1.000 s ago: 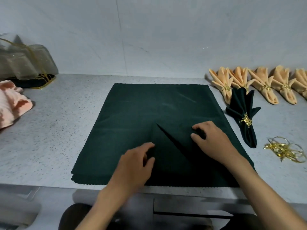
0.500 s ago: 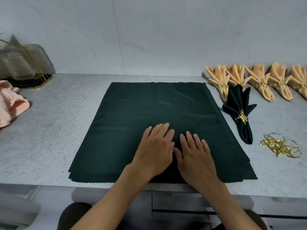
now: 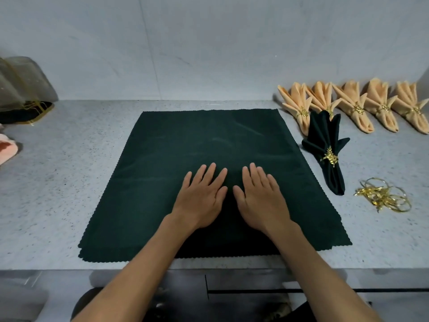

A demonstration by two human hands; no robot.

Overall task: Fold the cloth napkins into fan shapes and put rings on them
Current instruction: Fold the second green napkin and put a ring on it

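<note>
The dark green napkin (image 3: pixel 209 163) lies spread flat in the middle of the bench (image 3: pixel 69 182), and both the left hand (image 3: pixel 199 201) and the right hand (image 3: pixel 262 201) rest palm-down on its near half, fingers straight and slightly apart, gripping nothing. It looks soft, thin and light (likely to slide on the smooth stone), so I'd pinch it along the scalloped near edge to start the pleats. Loose gold rings (image 3: pixel 383 196) wait at the right, near a finished green fan (image 3: pixel 325 147).
</note>
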